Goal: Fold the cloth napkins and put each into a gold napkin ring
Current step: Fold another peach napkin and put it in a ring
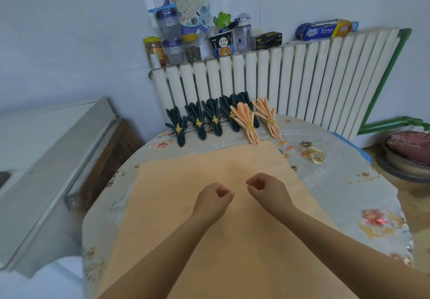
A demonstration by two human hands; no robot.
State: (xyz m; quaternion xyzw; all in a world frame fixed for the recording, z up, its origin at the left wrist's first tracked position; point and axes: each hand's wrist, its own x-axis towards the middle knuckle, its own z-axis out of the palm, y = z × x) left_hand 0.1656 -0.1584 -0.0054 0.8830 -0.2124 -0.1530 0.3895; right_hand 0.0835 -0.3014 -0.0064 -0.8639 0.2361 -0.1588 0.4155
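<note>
A large peach cloth napkin (186, 182) lies spread flat on the round table (344, 182). Both of my hands hang over its middle, close together. My left hand (213, 202) has its fingers curled into the palm, and my right hand (265, 189) has thumb and fingers pinched together. No cloth is visibly lifted in either. A small heap of loose gold napkin rings (315, 155) sits right of the napkin. Along the far edge lie several dark green folded napkins (197, 120) and two peach folded napkins (249, 123), each in a gold ring.
A white radiator (279, 82) stands behind the table, with jars, cups and a packet on top. A grey cabinet (46, 170) is at the left. A round cushioned stool (409, 152) is at the right. The table has a flowered plastic cover.
</note>
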